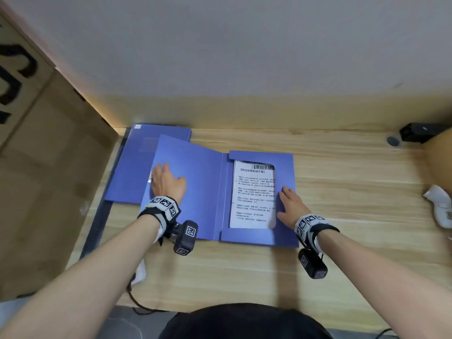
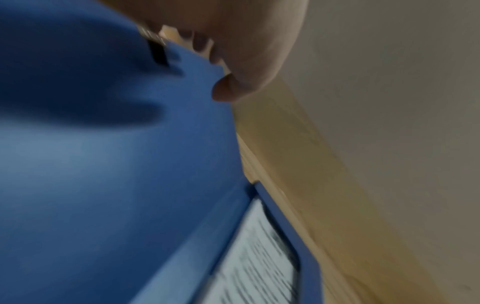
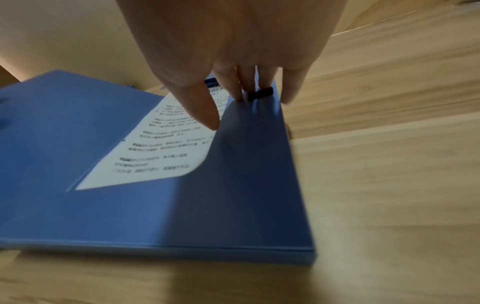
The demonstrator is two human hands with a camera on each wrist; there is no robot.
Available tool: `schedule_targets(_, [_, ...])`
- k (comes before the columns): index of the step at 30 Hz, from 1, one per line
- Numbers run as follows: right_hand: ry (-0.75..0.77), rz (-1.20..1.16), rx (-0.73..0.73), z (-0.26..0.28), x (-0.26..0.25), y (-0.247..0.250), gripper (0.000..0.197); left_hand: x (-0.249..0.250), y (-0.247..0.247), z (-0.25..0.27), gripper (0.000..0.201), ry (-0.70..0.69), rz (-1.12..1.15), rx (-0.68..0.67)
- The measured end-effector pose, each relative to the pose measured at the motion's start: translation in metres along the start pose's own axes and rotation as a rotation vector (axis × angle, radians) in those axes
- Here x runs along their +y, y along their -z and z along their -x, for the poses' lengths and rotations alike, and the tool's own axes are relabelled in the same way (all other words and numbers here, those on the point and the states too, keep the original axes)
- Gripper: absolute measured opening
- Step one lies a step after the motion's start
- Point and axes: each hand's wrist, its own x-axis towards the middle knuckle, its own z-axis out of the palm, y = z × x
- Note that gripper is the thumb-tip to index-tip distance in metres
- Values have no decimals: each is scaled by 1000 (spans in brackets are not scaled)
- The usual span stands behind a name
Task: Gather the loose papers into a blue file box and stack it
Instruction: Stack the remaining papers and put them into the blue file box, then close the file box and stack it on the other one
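Note:
An open blue file box (image 1: 247, 237) lies on the wooden desk, with printed papers (image 1: 254, 194) inside under its blue side flaps. Its lid (image 1: 203, 182) is swung out to the left and stands slightly raised. My left hand (image 1: 166, 179) lies on the lid, and in the left wrist view its fingers (image 2: 202, 47) curl over the lid's (image 2: 103, 164) far edge by the clasp. My right hand (image 1: 291, 204) presses straight fingers (image 3: 233, 88) on the right flap (image 3: 246, 164) beside the papers (image 3: 161, 148). A second, closed blue file box (image 1: 146, 152) lies at the back left, partly under the lid.
A big cardboard box (image 1: 49, 167) walls off the left side. A black device (image 1: 420, 132) sits at the back right by the wall. A white object (image 1: 440, 204) lies at the right edge. A black cable (image 1: 137, 302) hangs off the front left.

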Motion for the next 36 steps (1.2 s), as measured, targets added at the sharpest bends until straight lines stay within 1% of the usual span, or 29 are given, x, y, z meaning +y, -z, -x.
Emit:
schedule_targets(1, [-6,-4,3,0,-2,1,73,-9,6,-4,73,37,-73,-1])
schedule_targets(2, [-6,-11,14,1,-5,1,68,-17,11,-7,79,96,-99,-38])
schedule_targets(4, [-6,-23,64,4,-8,-1,50,-27,16,-8,85,206,-50,-123])
schedule_targets(5, [-17,-19,83,5,-10,-4,43,-28,17,-8,84,234,-23,-146])
schedule_targets(6, [-36,-16,88,7,-11,-6,41,-27,18,-6,81,245,-7,-147])
schedule_targets(8, [-74,-30,90,10,-11,-13,46,-23,21,-3,67,236,1,-105])
schedule_targets(10, [-86,-33,108,12,-10,-16,47,-15,30,-1,52,175,3,-82])
schedule_targets(11, [-87,-28,112,12,-10,-16,47,-10,36,-1,49,123,10,-91])
schedule_targets(13, [-94,-39,114,13,-10,-14,46,1,48,4,52,16,56,-152])
schedule_targets(15, [-112,-69,114,15,-10,-10,44,16,59,15,58,-93,187,-276])
schedule_targets(17, [-112,-89,115,18,-10,-6,49,32,63,34,64,-172,309,-458])
schedule_targets(18, [-106,-97,110,20,-10,-4,53,39,61,40,66,-211,319,-534])
schedule_targets(20, [-100,-145,100,22,-9,1,54,51,52,50,68,-263,300,-621])
schedule_targets(22, [-100,-264,110,22,-6,8,52,66,40,62,70,-277,299,-667])
schedule_targets(24, [-100,-412,160,23,-4,19,50,82,25,74,75,-296,310,-696])
schedule_targets(26, [-65,-533,223,23,-3,33,38,94,8,83,81,-347,271,-718])
schedule_targets(28, [1,-673,263,26,-5,49,27,104,-9,89,83,-389,214,-718])
schedule_targets(29, [27,-755,262,30,-7,58,26,107,-18,92,85,-403,193,-719])
schedule_targets(31, [31,-897,239,35,-11,73,30,110,-33,100,93,-415,145,-731])
schedule_targets(32, [28,-943,234,36,-12,79,33,109,-41,101,91,-412,110,-729])
schedule_targets(34, [27,-999,239,34,-13,85,39,103,-54,98,76,-412,11,-694])
schedule_targets(36, [2,-1039,250,29,-10,83,36,93,-62,92,64,-390,-92,-652])
